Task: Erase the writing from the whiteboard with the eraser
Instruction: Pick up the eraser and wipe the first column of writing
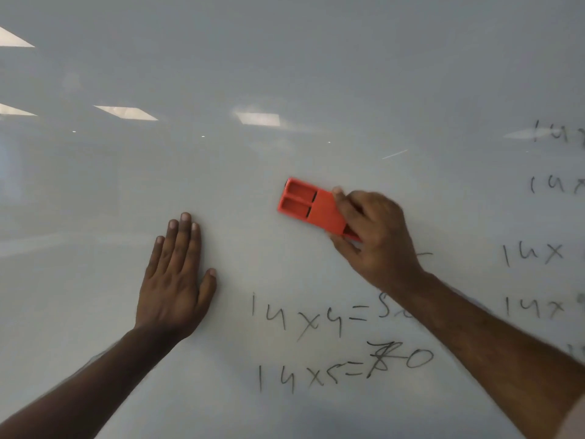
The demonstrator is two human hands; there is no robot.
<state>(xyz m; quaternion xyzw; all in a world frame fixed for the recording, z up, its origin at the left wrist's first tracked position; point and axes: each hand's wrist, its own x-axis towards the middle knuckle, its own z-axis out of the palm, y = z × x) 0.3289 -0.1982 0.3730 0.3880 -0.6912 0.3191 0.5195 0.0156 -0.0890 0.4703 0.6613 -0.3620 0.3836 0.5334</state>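
Observation:
A white whiteboard [285, 74] fills the view. My right hand [376, 232] grips the right end of an orange-red eraser [311, 205], which lies flat against the board at centre, tilted down to the right. Below it stand two handwritten lines, "14x4=5…" [304, 315], partly behind my right forearm, and "14x5=70" [342, 365] with a struck-through digit. My left hand [177, 277] rests flat on the board to the left, fingers up and together, holding nothing.
More writing, several lines starting "14x" [535, 253], runs down the right edge of the board and is cut off by the frame. Ceiling lights reflect on the upper board [258, 118].

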